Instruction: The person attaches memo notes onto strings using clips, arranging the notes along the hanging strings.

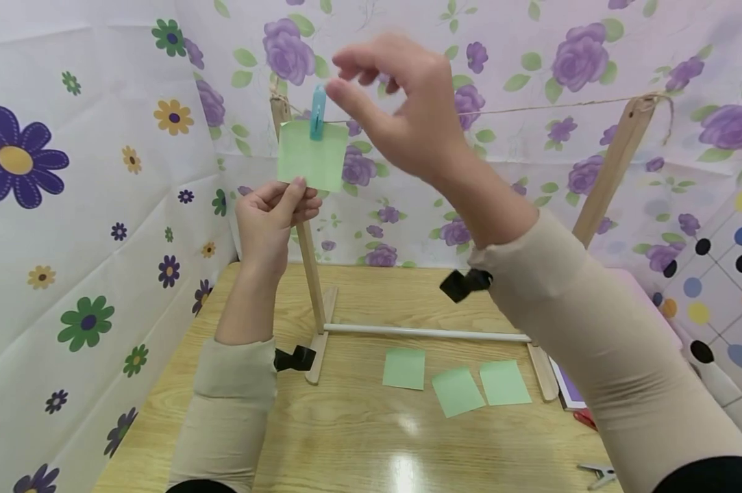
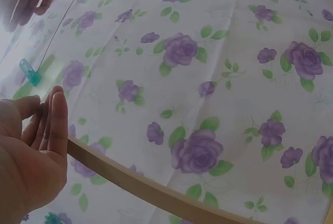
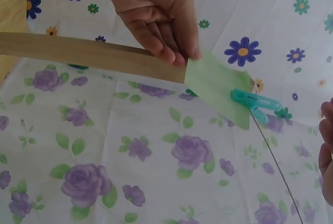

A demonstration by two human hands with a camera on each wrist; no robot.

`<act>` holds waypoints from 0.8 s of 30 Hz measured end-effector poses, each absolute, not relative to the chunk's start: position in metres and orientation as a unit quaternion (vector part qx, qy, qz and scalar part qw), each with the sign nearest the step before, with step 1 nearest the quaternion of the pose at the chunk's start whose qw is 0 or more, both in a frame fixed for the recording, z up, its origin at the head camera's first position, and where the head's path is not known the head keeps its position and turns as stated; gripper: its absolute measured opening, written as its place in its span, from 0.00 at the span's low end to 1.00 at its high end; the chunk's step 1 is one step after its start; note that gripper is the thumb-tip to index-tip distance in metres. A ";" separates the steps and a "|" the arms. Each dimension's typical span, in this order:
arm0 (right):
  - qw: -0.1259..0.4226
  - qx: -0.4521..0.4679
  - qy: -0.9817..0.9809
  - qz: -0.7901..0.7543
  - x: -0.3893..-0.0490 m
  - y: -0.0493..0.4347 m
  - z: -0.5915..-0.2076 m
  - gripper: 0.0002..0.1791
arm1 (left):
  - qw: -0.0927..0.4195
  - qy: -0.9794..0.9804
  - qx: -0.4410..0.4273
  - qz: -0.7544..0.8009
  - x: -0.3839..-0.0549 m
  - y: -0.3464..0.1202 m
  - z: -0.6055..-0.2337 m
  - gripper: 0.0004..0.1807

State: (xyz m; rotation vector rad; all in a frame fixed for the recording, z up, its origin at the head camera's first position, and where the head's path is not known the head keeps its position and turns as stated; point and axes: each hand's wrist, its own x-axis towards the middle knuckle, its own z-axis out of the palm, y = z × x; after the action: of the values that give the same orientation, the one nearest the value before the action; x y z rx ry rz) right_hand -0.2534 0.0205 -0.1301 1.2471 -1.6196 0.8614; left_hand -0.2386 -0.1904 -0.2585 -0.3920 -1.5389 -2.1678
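Observation:
A green sticky note (image 1: 312, 161) hangs from a string (image 1: 531, 108) near the left post, clipped at its top edge by a turquoise clothespin (image 1: 318, 115). My left hand (image 1: 272, 222) pinches the note's lower edge between thumb and fingers; the right wrist view shows that hold on the note (image 3: 218, 86) from the side. Just right of the clothespin, my right hand (image 1: 407, 103) is raised with fingers loosely bent and apart, holding nothing. In the left wrist view the clothespin (image 2: 30, 72) sits beyond the left fingertips.
Wooden posts (image 1: 614, 168) hold up the string, joined low down by a white rod (image 1: 426, 333). Several green notes (image 1: 404, 368) lie on the wooden table (image 1: 334, 438). At the right are a metal clip (image 1: 599, 474), a red item (image 1: 585, 418) and a purple-and-white item (image 1: 566, 387).

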 end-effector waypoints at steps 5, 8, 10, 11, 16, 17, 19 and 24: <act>0.433 0.531 -0.610 0.398 -0.241 0.039 -0.167 0.10 | 0.226 -0.566 -0.145 -0.780 -0.239 -0.192 -0.262 0.10; 0.403 0.527 -0.622 0.415 -0.235 0.053 -0.193 0.12 | 0.221 -0.572 -0.144 -0.777 -0.238 -0.193 -0.267 0.10; 0.383 0.522 -0.643 0.410 -0.232 0.064 -0.209 0.16 | 0.213 -0.575 -0.144 -0.777 -0.236 -0.195 -0.270 0.10; 0.373 0.518 -0.652 0.409 -0.231 0.070 -0.218 0.19 | 0.210 -0.580 -0.143 -0.774 -0.235 -0.195 -0.273 0.10; 0.337 0.487 -0.690 0.415 -0.226 0.100 -0.265 0.26 | 0.197 -0.621 -0.142 -0.745 -0.223 -0.194 -0.289 0.11; 0.329 0.478 -0.697 0.421 -0.225 0.107 -0.275 0.26 | 0.196 -0.634 -0.141 -0.735 -0.220 -0.193 -0.294 0.12; 0.312 0.456 -0.713 0.432 -0.221 0.120 -0.296 0.24 | 0.193 -0.663 -0.143 -0.709 -0.215 -0.189 -0.307 0.13; 0.259 0.395 -0.760 0.446 -0.205 0.151 -0.340 0.09 | 0.170 -0.725 -0.131 -0.655 -0.198 -0.178 -0.344 0.11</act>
State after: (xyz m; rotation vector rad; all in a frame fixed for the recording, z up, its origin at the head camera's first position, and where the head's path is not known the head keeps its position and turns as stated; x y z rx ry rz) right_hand -0.2054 0.1513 -0.3396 1.0711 -2.0597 1.2071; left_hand -0.1978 -0.1783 -0.3435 -0.3711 -2.0590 -1.8600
